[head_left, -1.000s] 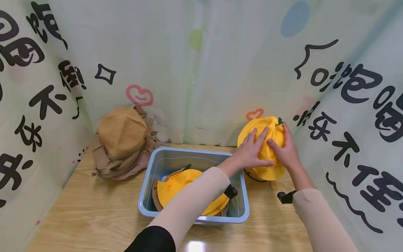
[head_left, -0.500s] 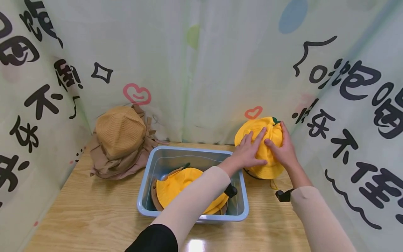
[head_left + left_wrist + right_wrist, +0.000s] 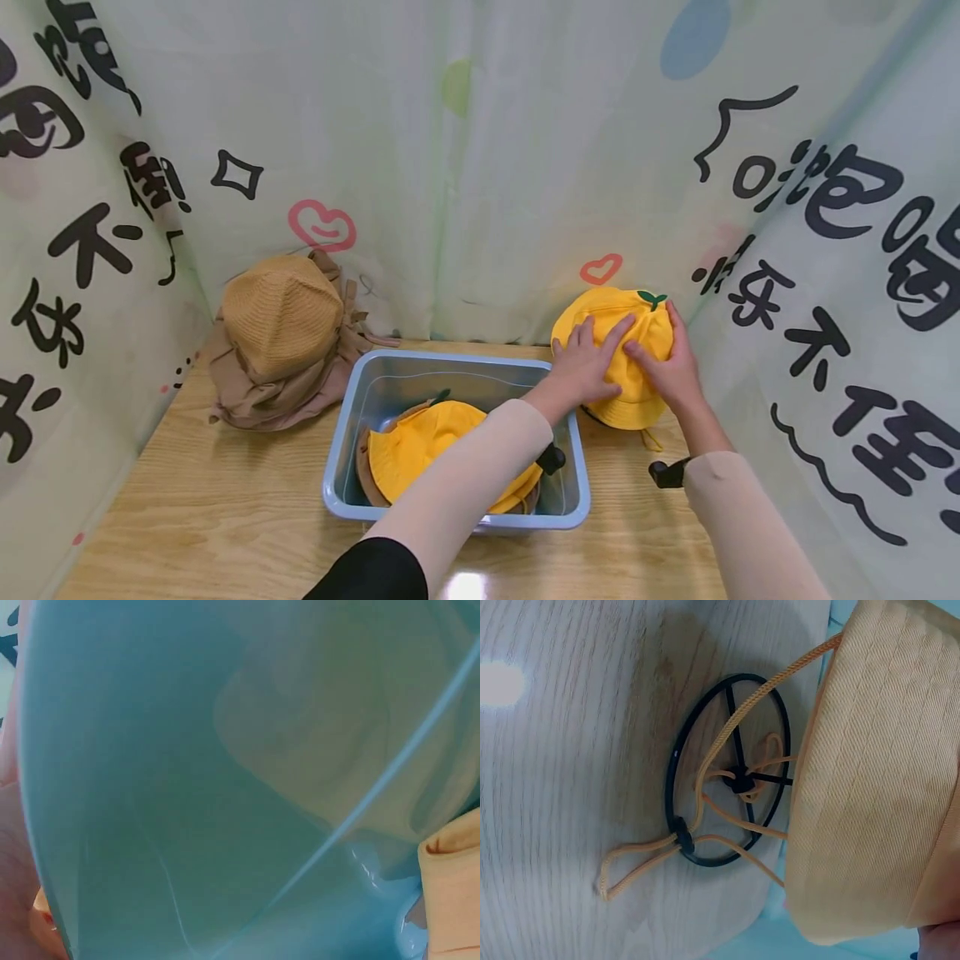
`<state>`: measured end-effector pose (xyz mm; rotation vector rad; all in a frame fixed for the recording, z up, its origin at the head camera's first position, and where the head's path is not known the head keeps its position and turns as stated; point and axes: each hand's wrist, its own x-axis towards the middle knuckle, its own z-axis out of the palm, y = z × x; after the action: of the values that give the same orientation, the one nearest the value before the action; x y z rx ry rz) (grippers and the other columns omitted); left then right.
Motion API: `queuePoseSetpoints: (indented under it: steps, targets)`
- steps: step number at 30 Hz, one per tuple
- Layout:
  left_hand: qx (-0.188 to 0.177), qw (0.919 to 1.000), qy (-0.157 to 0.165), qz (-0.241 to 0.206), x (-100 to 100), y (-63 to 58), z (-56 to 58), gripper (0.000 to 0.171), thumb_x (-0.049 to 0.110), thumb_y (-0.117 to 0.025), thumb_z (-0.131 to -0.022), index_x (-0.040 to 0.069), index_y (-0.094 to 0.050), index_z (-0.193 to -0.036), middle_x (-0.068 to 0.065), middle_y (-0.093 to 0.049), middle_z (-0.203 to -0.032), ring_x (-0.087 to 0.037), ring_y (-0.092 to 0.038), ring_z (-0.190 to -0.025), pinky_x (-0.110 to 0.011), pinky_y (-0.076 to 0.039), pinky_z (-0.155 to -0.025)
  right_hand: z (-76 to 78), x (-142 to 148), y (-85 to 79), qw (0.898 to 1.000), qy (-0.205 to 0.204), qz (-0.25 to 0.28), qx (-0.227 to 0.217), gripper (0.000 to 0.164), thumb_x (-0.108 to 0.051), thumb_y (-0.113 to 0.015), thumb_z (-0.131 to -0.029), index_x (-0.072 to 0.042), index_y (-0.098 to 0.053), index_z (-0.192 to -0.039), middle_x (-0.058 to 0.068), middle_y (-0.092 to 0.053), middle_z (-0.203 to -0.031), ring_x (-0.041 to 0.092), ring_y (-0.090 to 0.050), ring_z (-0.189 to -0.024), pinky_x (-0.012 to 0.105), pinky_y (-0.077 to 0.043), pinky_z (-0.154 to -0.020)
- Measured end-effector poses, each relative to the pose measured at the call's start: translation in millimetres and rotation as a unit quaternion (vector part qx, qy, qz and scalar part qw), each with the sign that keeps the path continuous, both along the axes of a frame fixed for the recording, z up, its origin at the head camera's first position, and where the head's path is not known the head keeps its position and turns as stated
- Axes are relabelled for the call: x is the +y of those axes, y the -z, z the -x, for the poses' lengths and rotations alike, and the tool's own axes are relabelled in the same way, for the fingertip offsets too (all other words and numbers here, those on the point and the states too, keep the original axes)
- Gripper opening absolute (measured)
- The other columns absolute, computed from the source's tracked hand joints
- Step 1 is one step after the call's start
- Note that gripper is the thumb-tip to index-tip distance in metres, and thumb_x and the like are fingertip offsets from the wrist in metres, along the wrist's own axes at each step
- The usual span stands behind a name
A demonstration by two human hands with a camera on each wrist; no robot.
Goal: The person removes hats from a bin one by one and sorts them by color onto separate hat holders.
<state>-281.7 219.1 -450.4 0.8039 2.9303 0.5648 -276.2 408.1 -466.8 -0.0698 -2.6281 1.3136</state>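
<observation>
A yellow bucket hat [image 3: 618, 312] with a small green leaf on top sits over a black wire stand [image 3: 676, 742] on the right of the table. My left hand [image 3: 581, 367] lies across the hat's left front, fingers spread and straight. On the right side, my right hand [image 3: 675, 362] touches the crown, thumb in front and fingers extended up along the edge. In the right wrist view, an orange-yellow chin cord [image 3: 727, 735] with a black toggle hangs below the brim [image 3: 877, 772] beside the stand's round base.
A blue plastic bin [image 3: 457, 357] stands in the middle, with another yellow hat [image 3: 427, 442] over brown ones inside, under my left forearm. Back left, a tan woven hat [image 3: 281, 317] tops a brown cloth hat [image 3: 258, 408]. A printed curtain [image 3: 517, 167] encloses the table [image 3: 225, 517].
The yellow hat has turned between my hands; its green leaf has swung from the right edge toward the front and settled lower. Both hands remain against it.
</observation>
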Motion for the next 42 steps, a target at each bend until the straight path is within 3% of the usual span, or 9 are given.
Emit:
queuePoseSetpoints:
  steps: [7,10,13,17,22,30,36,40,42]
  targets:
    - [0.029,0.9981,-0.038,0.038,1,5.2,-5.9,0.109,0.058,-0.07,-0.086,0.052,0.016,-0.153,-0.013,-0.018,-0.163,-0.031,-0.038,-0.141,-0.058,-0.035,-0.11,-1.7,-1,-2.6,1.0,-0.01,-0.004,-0.005,0.095,-0.043,-0.067,-0.094,-0.041,0.002,-0.159,0.011,-0.024,-0.162,0.034,-0.043,-0.13,0.051,-0.041,-0.105]
    - [0.043,0.9976,-0.035,0.04,2,7.0,-9.3,0.112,0.062,-0.069,-0.084,0.052,0.02,-0.152,-0.014,-0.013,-0.164,-0.033,-0.035,-0.143,-0.055,-0.035,-0.111,-2.5,2,-13.8,1.0,-0.028,-0.003,0.002,0.084,-0.043,-0.058,-0.099,-0.032,-0.002,-0.162,0.015,-0.02,-0.164,0.04,-0.036,-0.138,0.06,-0.033,-0.11]
    - [0.049,0.9984,-0.013,0.024,3,6.1,-12.9,0.116,0.063,-0.069,-0.083,0.051,0.025,-0.15,-0.015,-0.002,-0.166,-0.037,-0.023,-0.149,-0.053,-0.035,-0.112,0.9,1,-28.1,0.999,-0.041,-0.007,0.015,0.068,-0.045,-0.043,-0.105,-0.024,-0.013,-0.162,0.013,-0.018,-0.166,0.043,-0.024,-0.147,0.064,-0.021,-0.115]
    - [0.03,0.9996,0.001,-0.001,6,2.0,-15.1,0.119,0.06,-0.07,-0.084,0.052,0.03,-0.147,-0.014,0.008,-0.167,-0.041,-0.014,-0.151,-0.052,-0.037,-0.112,11.4,-5,-44.2,0.997,-0.071,-0.002,-0.008,0.063,-0.051,-0.026,-0.107,-0.018,-0.023,-0.16,0.01,-0.019,-0.166,0.04,-0.016,-0.151,0.062,-0.011,-0.119]
    - [-0.018,0.9996,-0.022,-0.006,3,-1.2,-13.1,0.117,0.05,-0.073,-0.086,0.06,0.028,-0.143,-0.009,0.008,-0.168,-0.043,-0.014,-0.151,-0.054,-0.04,-0.108,20.6,-11,-51.0,0.995,-0.088,0.021,-0.045,0.065,-0.051,-0.018,-0.107,-0.012,-0.025,-0.159,0.017,-0.023,-0.163,0.043,-0.021,-0.147,0.061,-0.013,-0.119]
    - [-0.047,0.9988,-0.017,-0.002,-5,-3.2,-5.4,0.109,0.047,-0.071,-0.089,0.067,0.022,-0.141,-0.008,0.002,-0.168,-0.041,-0.018,-0.15,-0.055,-0.038,-0.11,7.5,-25,-62.8,0.989,-0.098,0.085,-0.064,0.063,-0.043,-0.017,-0.109,-0.009,-0.007,-0.161,0.024,-0.008,-0.164,0.047,-0.01,-0.146,0.063,-0.004,-0.118]
    - [-0.071,0.9975,-0.006,-0.005,-9,-10.8,-7.0,0.103,0.047,-0.071,-0.09,0.069,0.014,-0.143,-0.008,0.0,-0.168,-0.037,-0.019,-0.151,-0.054,-0.034,-0.112,17.0,-9,-46.4,0.993,-0.079,0.034,-0.075,0.068,-0.056,-0.015,-0.106,-0.019,-0.002,-0.162,0.019,-0.004,-0.167,0.047,-0.007,-0.149,0.065,-0.004,-0.118]
    - [-0.063,0.9974,0.026,-0.021,-21,-23.3,-11.2,0.097,0.047,-0.068,-0.092,0.064,0.01,-0.148,-0.01,-0.006,-0.168,-0.037,-0.024,-0.149,-0.053,-0.038,-0.11,11.6,-5,-49.6,0.995,-0.049,-0.035,-0.076,0.074,-0.061,-0.013,-0.103,-0.018,0.002,-0.162,0.016,0.001,-0.167,0.047,-0.002,-0.15,0.066,-0.003,-0.117]
    - [-0.053,0.9972,0.041,-0.034,-32,-30.5,-13.5,0.095,0.046,-0.067,-0.093,0.06,0.008,-0.151,-0.01,-0.009,-0.167,-0.036,-0.025,-0.149,-0.053,-0.04,-0.109,6.7,-6,-53.9,0.996,-0.04,-0.042,-0.066,0.076,-0.062,-0.015,-0.103,-0.017,0.002,-0.162,0.016,0.002,-0.167,0.047,-0.002,-0.15,0.066,-0.003,-0.117]
